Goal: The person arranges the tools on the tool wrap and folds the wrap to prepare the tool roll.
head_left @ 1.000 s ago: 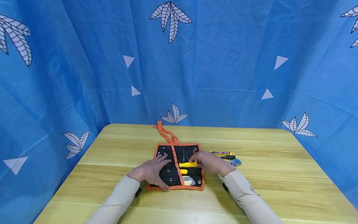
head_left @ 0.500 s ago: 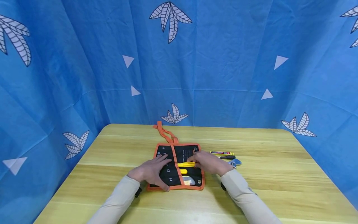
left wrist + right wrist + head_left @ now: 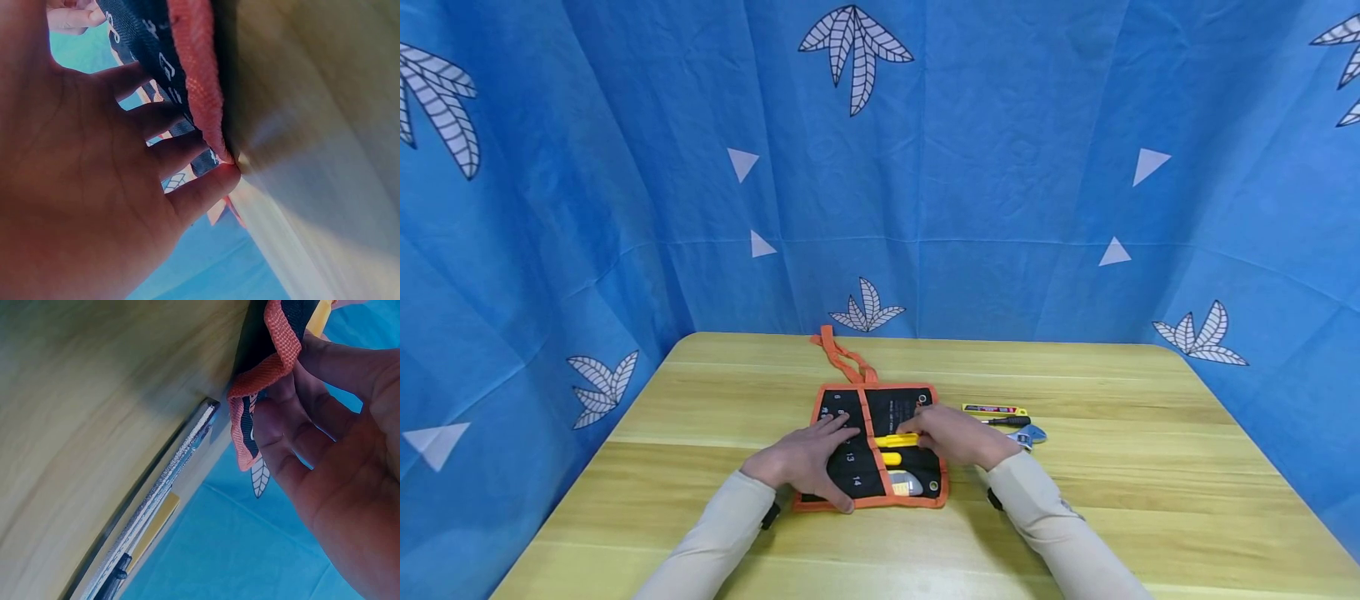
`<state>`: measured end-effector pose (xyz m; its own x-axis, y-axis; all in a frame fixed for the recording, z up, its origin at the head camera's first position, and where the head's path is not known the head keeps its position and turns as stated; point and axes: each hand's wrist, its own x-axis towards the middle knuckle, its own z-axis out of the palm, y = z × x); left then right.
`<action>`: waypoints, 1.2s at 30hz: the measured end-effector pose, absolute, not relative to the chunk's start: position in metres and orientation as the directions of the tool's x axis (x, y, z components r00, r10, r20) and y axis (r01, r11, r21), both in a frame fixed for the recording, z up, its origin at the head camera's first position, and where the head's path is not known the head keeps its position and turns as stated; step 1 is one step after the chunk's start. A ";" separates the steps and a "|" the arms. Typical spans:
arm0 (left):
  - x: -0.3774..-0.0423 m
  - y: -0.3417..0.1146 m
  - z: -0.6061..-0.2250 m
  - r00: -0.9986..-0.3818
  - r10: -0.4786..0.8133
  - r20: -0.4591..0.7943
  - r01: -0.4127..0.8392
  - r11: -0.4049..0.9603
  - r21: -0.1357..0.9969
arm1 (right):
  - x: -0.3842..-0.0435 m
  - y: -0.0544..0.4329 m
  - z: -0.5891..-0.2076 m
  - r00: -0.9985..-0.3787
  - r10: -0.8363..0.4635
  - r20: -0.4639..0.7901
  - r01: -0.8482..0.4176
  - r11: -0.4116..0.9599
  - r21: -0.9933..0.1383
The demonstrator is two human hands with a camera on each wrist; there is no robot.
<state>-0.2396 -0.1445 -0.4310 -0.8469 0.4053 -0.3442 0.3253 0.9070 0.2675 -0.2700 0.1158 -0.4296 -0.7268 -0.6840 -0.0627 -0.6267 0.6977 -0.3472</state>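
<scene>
A black tool roll (image 3: 917, 502) with orange trim and numbered pockets lies spread on the table. My left hand (image 3: 808, 458) rests on its left part, fingers spread; the left wrist view shows the fingertips along the orange edge (image 3: 199, 69). With its fingertips my right hand (image 3: 955, 435) pinches a yellow screwdriver-like handle (image 3: 895, 440), whose left end goes into a pocket and hides the rest. Below it, a second yellow handle (image 3: 892, 458) and a grey-and-yellow tool end (image 3: 905, 483) stick out of other pockets.
Right of the roll lie a yellow packaged item (image 3: 994, 410), a screwdriver with a black handle (image 3: 1017, 422) and an adjustable wrench (image 3: 1030, 436). Orange tie straps (image 3: 842, 358) trail from the roll's far edge. A blue patterned curtain (image 3: 1000, 167) hangs behind the table.
The yellow handle has slid left, deeper into its pocket, with my right hand moving left along with it. My left hand stays where it was on the roll.
</scene>
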 end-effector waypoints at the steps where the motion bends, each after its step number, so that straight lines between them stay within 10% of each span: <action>1: -0.240 -0.144 -0.431 -0.848 0.405 -0.344 0.325 0.907 0.267 | -0.270 0.116 -0.429 -0.727 -0.684 -0.064 -0.627 0.698 -0.347; 36: -0.239 -0.144 -0.429 -0.850 0.397 -0.347 0.322 0.912 0.255 | -0.272 0.099 -0.433 -0.698 -0.716 0.006 -0.686 0.667 -0.290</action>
<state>-0.2392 -0.1439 -0.4295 -0.8498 0.3971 -0.3467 0.3220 0.9117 0.2552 -0.2724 0.0992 -0.4327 -0.6981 -0.7160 0.0060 -0.6864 0.6667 -0.2904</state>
